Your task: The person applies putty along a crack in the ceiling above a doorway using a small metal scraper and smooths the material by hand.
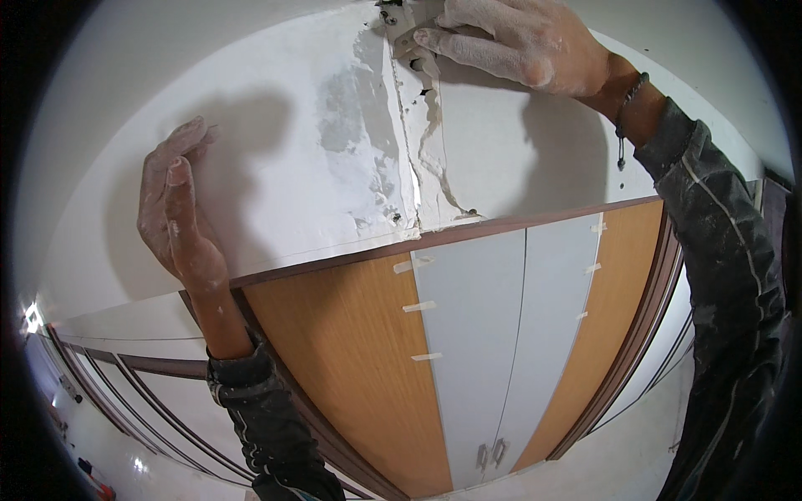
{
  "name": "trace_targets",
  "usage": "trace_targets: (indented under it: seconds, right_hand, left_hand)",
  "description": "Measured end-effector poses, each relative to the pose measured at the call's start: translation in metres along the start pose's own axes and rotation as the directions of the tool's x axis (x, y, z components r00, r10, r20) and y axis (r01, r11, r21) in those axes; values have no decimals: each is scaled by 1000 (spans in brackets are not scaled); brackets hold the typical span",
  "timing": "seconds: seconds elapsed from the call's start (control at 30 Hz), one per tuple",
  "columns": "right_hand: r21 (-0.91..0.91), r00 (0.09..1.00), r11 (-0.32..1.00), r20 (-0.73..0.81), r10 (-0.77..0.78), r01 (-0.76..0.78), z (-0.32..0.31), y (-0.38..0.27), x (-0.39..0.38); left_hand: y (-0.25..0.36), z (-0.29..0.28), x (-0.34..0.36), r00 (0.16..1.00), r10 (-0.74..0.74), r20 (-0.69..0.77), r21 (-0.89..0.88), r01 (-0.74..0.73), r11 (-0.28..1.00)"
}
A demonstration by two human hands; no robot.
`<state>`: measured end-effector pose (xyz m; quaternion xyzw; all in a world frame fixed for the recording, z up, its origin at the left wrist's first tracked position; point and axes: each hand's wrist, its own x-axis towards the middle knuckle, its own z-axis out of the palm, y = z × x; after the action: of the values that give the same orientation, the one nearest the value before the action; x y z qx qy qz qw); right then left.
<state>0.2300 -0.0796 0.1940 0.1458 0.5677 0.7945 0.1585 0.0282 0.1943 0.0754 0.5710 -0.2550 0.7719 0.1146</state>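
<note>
At the top of the white wall panel point(276, 58), my right hand point(535, 46), coated in white dust, grips a flat grey metal piece point(407, 40) with small dark spots. Its kind is unclear, being partly behind the fingers. This piece lies over the upper end of a ragged vertical crack point(411, 142), where the paper and plaster are torn. Smeared grey filler point(355, 100) runs down the crack's left side. My left hand point(180, 200), dusty too, is raised at the left in front of the panel. Its fingers are loosely curved, thumb apart, with nothing in them.
Below the panel runs a brown wooden frame point(334, 257). It borders wood-grain panels point(351, 351) and a pale grey double door point(480, 334) with two handles. Short strips of masking tape point(419, 306) stick along the door's edges. Dark rails point(167, 413) curve at the lower left.
</note>
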Motion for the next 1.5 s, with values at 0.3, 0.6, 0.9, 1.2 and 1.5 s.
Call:
trace_targets:
  seconds: [0.3, 0.6, 0.9, 1.2, 1.5]
  right_hand:
    - [56, 982, 998, 188, 12, -23, -25, -8, 9]
    - [134, 999, 991, 41, -25, 19, -3, -6, -3]
    - [136, 989, 990, 145, 7, -27, -13, -10, -5]
    - [-24, 966, 998, 250, 68, -65, -21, -25, -2]
    - [31, 940, 992, 323, 108, -125, -28, -24, 1]
  left_hand:
    - [-2, 1, 5, 1000, -29, 9, 21, 28, 999]
    - [1, 0, -2, 999, -29, 27, -6, 29, 1000]
    - [1, -3, -4, 998, -56, -12, -14, 56, 998]
    - [4, -1, -6, 998, -55, -15, -14, 55, 998]
    - [7, -3, -6, 996, -87, 14, 27, 86, 996]
